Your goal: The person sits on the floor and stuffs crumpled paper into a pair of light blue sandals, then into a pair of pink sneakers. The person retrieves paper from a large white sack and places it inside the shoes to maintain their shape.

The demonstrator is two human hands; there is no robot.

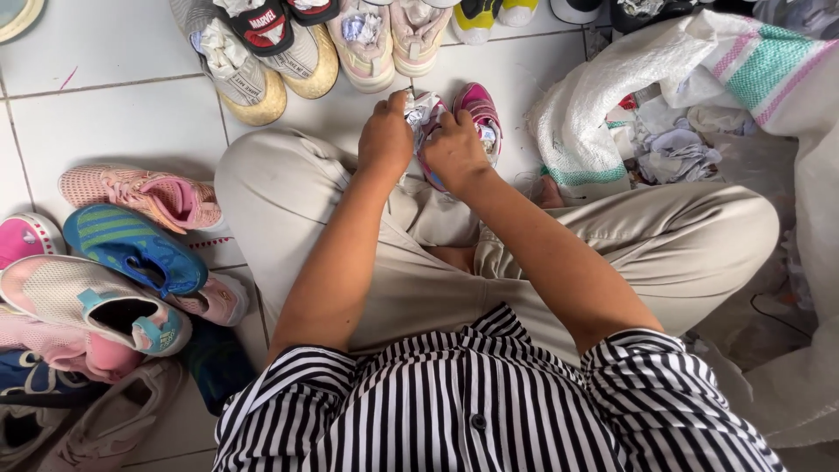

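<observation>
Seated cross-legged on white tiled floor (114,114), beige trousers, striped shirt. Left hand (385,138) and right hand (454,150) together over a small pink child's sneaker (481,109) at the knees. Both hands closed around crumpled white paper (423,110) at the shoe's mouth, fingers curled tight on it; right hand also pressing against the shoe's side. Sneaker resting on the tile just ahead of the crossed legs, toe pointing away.

Step in hand, by the look of it: stuffing paper into the shoe. Next move likely calls for pushing the wad deeper toward the toe while steadying the shoe with the other hand.

Row of already-stuffed sneakers (262,52) lined up along the far edge, paper visible in their openings. Pile of unsorted kids' shoes at left: blue sneaker (131,245), pink mesh shoe (140,192), white-and-teal shoe (87,301). Woven white sack (612,96) with striped border at right, open, rags or paper scraps inside. Floor tiles with dark grout, slightly scuffed. Daylight, no other people seen.
</observation>
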